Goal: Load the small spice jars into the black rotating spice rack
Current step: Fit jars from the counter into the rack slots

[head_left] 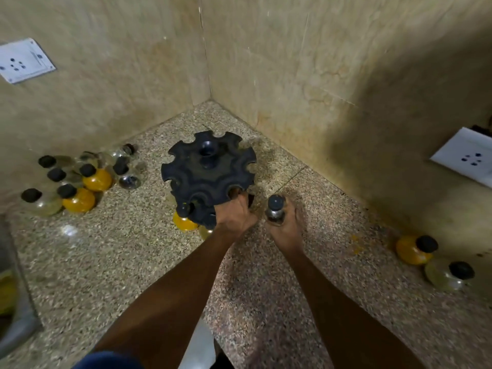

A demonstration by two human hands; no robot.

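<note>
On the left of our counter [106, 262], a cluster of jars [80, 179] sits against the wall, some yellow-filled, some clear. In the corner stands the black rack [210, 174], with one yellow jar [183, 218] seated in a lower slot. Our left hand [234, 213] grips the rack's near edge. Just beside it, our right hand [288, 222] is closed around a clear jar [275, 210]. Two more jars [431, 262] sit far right.
</note>
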